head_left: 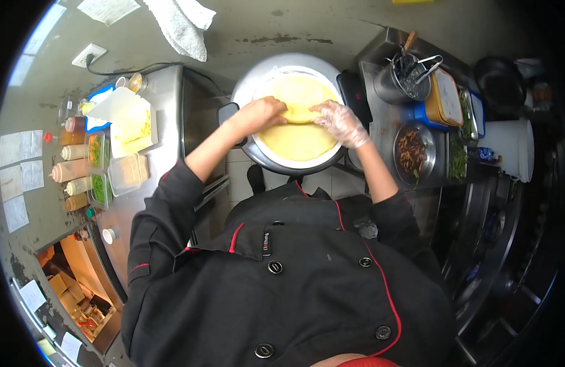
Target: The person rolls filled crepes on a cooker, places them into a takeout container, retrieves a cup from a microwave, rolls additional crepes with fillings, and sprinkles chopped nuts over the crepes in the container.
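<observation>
A large round pot or cooker (pixel 241 92) stands in the middle with a pale round surface inside it. On that surface lies a yellow, flat, round sheet (pixel 298 144), and a strip across its middle looks folded or raised. My left hand (pixel 267 114), bare, pinches the left end of the strip. My right hand (pixel 340 122), in a clear plastic glove, pinches its right end. Both hands are over the pot, a short way apart, with fingertips pressed to the yellow sheet.
The left steel counter (pixel 126 214) holds sauce bottles (pixel 71 171), a white box of yellow food (pixel 135 128) and tubs of chopped vegetables (pixel 99 189). At right are a utensil pot (pixel 402 82), a bowl of brown pieces (pixel 412 153) and a white bucket (pixel 509 147). A cord runs behind.
</observation>
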{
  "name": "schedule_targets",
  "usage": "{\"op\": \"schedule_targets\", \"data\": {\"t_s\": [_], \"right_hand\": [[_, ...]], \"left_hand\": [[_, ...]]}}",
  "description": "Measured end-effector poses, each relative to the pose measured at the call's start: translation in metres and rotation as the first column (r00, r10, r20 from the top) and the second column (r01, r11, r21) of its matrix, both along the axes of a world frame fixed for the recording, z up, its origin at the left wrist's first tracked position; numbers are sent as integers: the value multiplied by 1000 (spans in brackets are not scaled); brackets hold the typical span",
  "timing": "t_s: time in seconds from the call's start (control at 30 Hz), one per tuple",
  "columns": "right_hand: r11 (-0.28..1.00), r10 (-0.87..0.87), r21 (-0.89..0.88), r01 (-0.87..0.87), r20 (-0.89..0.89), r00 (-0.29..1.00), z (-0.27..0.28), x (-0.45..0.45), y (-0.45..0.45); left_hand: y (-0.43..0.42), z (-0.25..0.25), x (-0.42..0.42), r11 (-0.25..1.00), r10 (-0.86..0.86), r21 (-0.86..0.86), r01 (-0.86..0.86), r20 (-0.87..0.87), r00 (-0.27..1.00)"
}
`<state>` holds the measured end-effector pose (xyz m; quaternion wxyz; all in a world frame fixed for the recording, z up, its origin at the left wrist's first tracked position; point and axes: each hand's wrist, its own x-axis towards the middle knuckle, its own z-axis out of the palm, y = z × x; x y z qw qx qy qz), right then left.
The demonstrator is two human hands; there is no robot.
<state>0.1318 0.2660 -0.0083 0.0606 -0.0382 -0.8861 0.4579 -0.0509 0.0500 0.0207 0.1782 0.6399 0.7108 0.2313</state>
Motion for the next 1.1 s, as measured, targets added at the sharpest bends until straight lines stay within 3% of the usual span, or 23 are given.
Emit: {"op": "schedule_targets", "data": {"t_s": [0.07,0.13,0.23,0.33,0.43,0.53,0.67,0.73,0.8,0.87,0.93,1.07,1.1], "right_hand": [[988,-19,152,-34,332,943,47,-19,6],[985,-56,170,-22,440,896,48,-38,20],[933,60,320,-162,306,950,34,-55,34],[953,19,289,-87,228,974,24,-59,35],[912,4,401,-85,199,980,26,-61,36],[986,-164,23,163,229,960,26,-55,44],[954,-289,-47,297,134,948,23,-30,53],[930,-347,-43,364,213,913,27,-19,41],[869,-342,-316,382,175,923,-19,-10,39],[909,-376,-159,386,92,922,-14,-10,23],[928,-373,-2,374,31,927,4,-16,11],[955,-270,94,280,-108,957,-9,-28,16],[944,-314,80,319,-67,947,-11,-31,16]], "left_hand": [[18,9,-21,993,-7,-118,21,114,993],[31,0,-42,992,-58,-102,80,200,978],[45,-14,-65,977,-112,-145,154,259,959],[55,-11,-75,907,-37,-377,190,377,925],[56,-8,-74,904,33,-415,107,316,948],[48,-13,-72,949,126,-316,5,392,911],[40,-17,-67,966,174,-254,-52,483,858],[37,-15,-61,978,169,-192,-86,476,863],[33,-10,-51,990,141,-26,-141,354,925],[29,-10,-43,966,78,212,-148,305,949],[26,-3,-39,956,27,283,-82,192,981],[22,-11,-39,938,-108,332,101,2,994],[21,-14,-39,930,-140,336,147,-45,989]]}}
